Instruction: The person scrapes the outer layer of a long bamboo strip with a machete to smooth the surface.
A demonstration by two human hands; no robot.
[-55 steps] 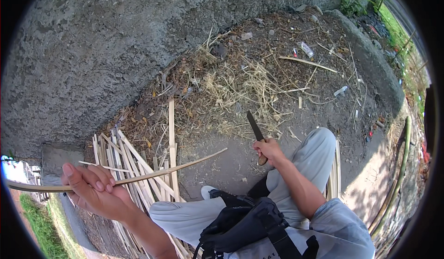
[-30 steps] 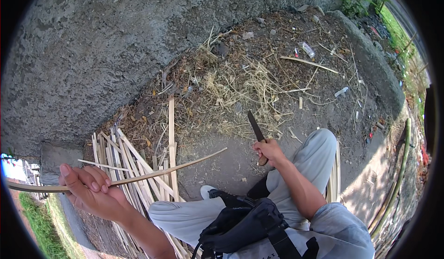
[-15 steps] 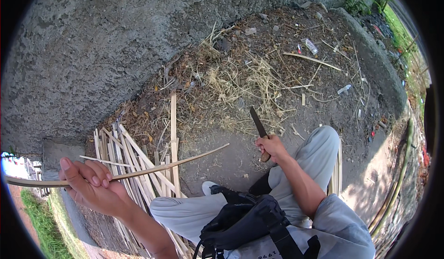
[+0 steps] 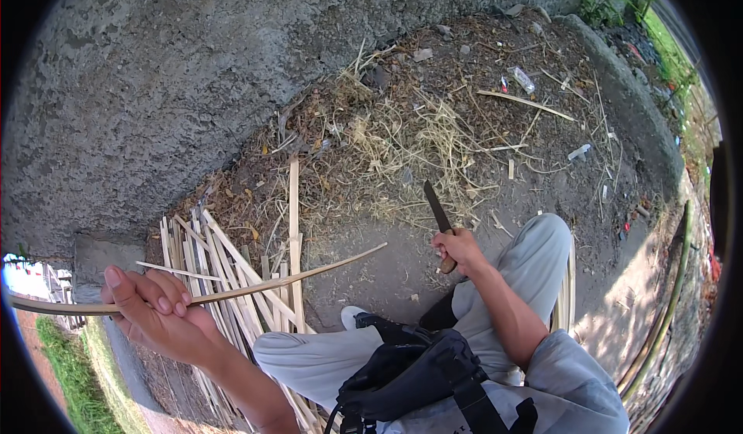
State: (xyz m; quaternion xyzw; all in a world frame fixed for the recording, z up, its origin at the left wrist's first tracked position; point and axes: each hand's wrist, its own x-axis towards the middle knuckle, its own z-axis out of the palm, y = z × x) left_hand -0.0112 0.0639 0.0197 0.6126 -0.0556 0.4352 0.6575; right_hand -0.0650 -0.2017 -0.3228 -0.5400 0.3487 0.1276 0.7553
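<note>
On the left, my left hand (image 4: 159, 310) is closed round a long, thin bamboo strip (image 4: 286, 279). The strip bends slightly, its free end rising to the right over the ground in front of me. My right hand (image 4: 462, 250) grips the wooden handle of a dark-bladed knife (image 4: 439, 208) above my right knee, the blade pointing up and away. Knife and strip are apart. Beneath my left hand and the strip lies a pile of split bamboo strips (image 4: 224, 264), partly hidden by my forearm and leg.
A rough grey concrete wall (image 4: 155, 101) rises at the far left. Pale fibre shavings (image 4: 426, 136) and dry leaves litter the soil ahead. A clear plastic bottle (image 4: 522, 79) lies farther off near a loose strip (image 4: 526, 104). Long green poles (image 4: 667, 318) rest at the right.
Both hands keep their grips and the strip and knife hold nearly the same pose. The whole view has shifted very slightly.
</note>
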